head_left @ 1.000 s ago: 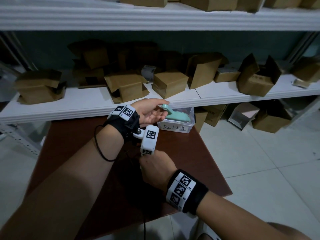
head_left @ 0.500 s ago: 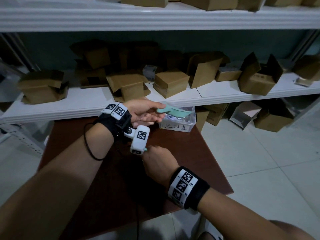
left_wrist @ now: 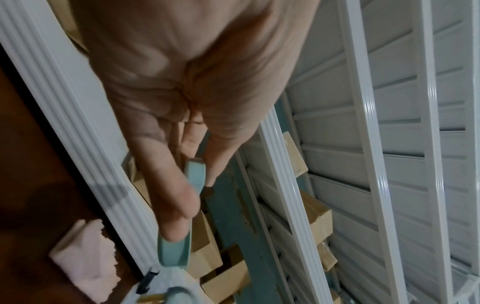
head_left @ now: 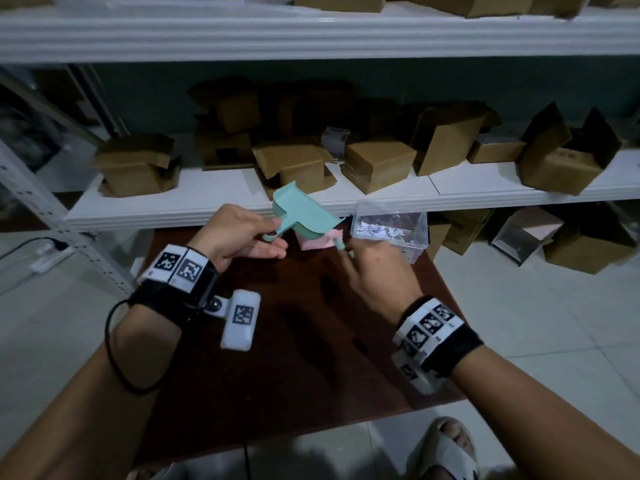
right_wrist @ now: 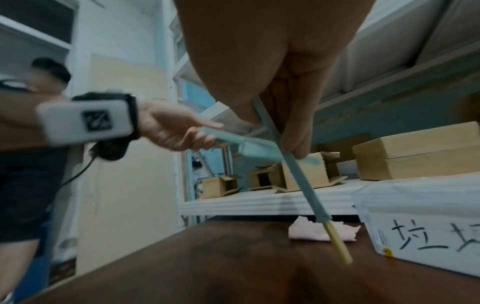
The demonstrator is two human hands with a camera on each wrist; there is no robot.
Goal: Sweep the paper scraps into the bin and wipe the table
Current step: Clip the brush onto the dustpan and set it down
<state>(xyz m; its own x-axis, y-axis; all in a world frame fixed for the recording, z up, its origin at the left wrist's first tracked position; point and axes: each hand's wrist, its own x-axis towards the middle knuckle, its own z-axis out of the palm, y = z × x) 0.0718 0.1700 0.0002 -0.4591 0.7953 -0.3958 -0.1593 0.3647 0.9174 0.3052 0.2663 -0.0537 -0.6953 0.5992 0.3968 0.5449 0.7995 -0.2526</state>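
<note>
Left hand (head_left: 242, 233) raised above the table (head_left: 294, 358), palm up, pinching the dustpan (head_left: 301, 213) handle, pan tilted. Right hand (head_left: 374, 268) lower, knuckles up, fingers curled round the brush (right_wrist: 293, 164). Scraps (head_left: 381, 232) in the bin (head_left: 412, 244) at the table's far right corner; pink cloth (head_left: 320, 240) just left of it.

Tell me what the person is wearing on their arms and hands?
Nothing on the hands. The left wrist band is black with white black-patterned marker squares, a white tagged camera block and a thin black cable. The right wrist band matches. No sleeves.
</note>
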